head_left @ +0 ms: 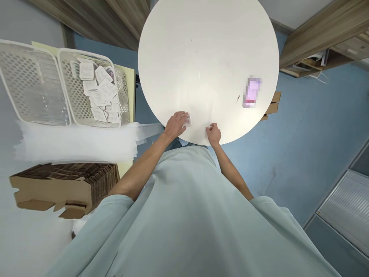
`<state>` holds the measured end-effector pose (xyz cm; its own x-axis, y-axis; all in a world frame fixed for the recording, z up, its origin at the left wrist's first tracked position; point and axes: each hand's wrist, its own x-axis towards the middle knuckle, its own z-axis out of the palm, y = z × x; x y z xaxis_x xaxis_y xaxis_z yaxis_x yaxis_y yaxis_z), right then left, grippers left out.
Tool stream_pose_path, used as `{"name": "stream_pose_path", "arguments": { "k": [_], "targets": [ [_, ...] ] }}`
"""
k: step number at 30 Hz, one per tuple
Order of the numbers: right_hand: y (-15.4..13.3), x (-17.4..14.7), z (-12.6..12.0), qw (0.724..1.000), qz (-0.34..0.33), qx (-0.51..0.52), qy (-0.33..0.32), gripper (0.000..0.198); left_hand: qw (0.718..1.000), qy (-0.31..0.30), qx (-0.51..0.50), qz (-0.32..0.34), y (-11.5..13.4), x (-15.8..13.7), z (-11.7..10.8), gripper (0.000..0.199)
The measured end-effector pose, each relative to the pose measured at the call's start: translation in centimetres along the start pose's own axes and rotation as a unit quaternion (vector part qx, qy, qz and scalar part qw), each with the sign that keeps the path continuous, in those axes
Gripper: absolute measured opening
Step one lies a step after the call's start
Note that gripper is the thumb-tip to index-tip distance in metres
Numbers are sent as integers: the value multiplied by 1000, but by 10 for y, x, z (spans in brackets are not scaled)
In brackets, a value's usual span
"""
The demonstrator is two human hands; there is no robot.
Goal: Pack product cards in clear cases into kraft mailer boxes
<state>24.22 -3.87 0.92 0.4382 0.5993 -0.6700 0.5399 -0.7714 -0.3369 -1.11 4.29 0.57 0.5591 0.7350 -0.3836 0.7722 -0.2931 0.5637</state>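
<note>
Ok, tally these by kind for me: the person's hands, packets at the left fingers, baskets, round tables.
Left hand and right hand: 2
Packet: 1
Baskets: 2
Round table: 1
Total: 6

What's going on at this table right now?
A person stands at a round white table, both hands over its near edge. The left hand has its fingers at a small clear packet. The right hand is curled nearby; whether it holds anything is hard to tell. To the person's left, a white basket holds a pile of white-faced packs, with folded cardboard stacked closer to the person.
</note>
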Motion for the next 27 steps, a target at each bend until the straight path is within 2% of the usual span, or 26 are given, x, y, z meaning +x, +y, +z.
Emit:
{"name": "stream_pose_path", "arguments": {
  "k": [3,9,14,22,27],
  "targets": [
    [-7,3,0,1000,6,-5,3,9,999,-41,9,22,16,5,10,77],
    [-10,23,-21,999,-37,16,21,13,998,-40,38,-3,30,19,21,77],
    [-5,31,-34,999,-37,33,23,19,998,-48,51,-5,35,33,21,76],
    [0,13,-32,999,-14,27,-10,16,996,-55,66,-15,42,37,24,75],
    [-10,-3,-35,998,-45,38,-15,15,997,-55,44,-31,46,37,27,72]
  ]
}}
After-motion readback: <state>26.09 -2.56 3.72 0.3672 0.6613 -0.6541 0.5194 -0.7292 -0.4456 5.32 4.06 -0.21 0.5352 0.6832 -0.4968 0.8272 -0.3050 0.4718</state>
